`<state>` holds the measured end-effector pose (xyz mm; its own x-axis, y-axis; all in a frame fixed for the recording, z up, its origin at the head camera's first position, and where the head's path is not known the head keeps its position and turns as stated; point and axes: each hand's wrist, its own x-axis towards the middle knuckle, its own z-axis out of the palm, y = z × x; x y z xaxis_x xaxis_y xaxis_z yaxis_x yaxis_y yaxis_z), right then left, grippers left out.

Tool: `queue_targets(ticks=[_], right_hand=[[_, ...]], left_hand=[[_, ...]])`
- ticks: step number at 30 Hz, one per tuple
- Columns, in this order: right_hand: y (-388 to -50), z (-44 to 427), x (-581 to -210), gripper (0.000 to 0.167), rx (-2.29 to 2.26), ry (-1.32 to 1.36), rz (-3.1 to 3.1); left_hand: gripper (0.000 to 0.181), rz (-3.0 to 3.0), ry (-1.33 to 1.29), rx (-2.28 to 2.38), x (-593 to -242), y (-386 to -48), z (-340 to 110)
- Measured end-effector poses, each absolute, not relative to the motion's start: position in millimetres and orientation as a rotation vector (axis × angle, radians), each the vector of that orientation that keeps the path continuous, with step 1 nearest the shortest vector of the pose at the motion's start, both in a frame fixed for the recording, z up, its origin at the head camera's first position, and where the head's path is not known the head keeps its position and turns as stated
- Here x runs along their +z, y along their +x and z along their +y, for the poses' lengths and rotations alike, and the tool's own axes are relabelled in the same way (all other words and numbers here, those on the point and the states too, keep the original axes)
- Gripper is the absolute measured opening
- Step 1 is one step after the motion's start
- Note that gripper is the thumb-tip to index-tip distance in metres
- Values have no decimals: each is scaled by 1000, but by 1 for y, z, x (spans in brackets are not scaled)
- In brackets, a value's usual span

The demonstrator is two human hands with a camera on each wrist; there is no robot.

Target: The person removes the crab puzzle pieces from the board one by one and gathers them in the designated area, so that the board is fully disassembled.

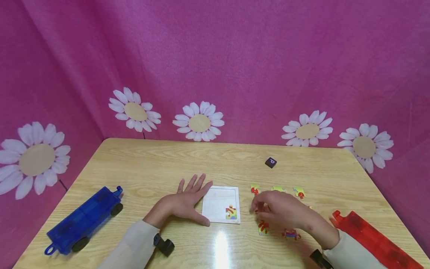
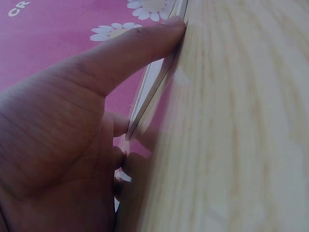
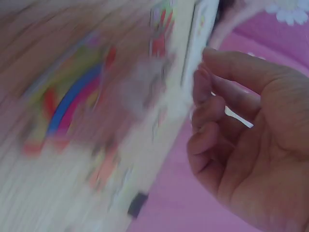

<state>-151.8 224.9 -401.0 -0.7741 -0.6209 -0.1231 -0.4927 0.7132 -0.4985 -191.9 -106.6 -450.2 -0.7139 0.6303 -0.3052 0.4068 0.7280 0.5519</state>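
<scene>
A square white puzzle tray (image 1: 218, 201) lies at mid-table, with one yellow, red and green puzzle piece (image 1: 231, 213) in its lower right corner. My left hand (image 1: 188, 203) is spread at the tray's left side, thumb and index finger touching its edge. In the left wrist view the thumb (image 2: 154, 41) lies along the tray's side. Over the loose pieces right of the tray hovers my right hand (image 1: 282, 209), fingers loosely bent. The right wrist view shows nothing held in that hand (image 3: 251, 125). Part of the pieces is hidden beneath it.
Several loose puzzle pieces lie around the right hand, among them a rainbow-striped one (image 1: 291, 234) and a yellow one (image 1: 299, 192). A black letter tile (image 1: 270, 162) sits farther back. A blue toy wagon (image 1: 85, 220) stands left, a red one (image 1: 376, 239) right, partly behind the right sleeve.
</scene>
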Motion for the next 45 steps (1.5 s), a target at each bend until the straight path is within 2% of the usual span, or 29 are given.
queue_targets(ticks=[10, 22, 30, 45], right_hand=[[-164, 180, -416, 23, -581, -1020, 2683], [-169, 171, -419, 28, -498, -974, 2675], [-172, 169, -412, 10, -562, -1022, 2693], [-169, 172, -406, 16, -710, -1074, 2652]], left_hand=[[123, 2459, 799, 607, -452, -191, -106], [122, 2464, 816, 623, -451, -192, -106], [123, 2459, 798, 612, -452, -192, -107], [123, 2455, 802, 606, -453, -193, -108]])
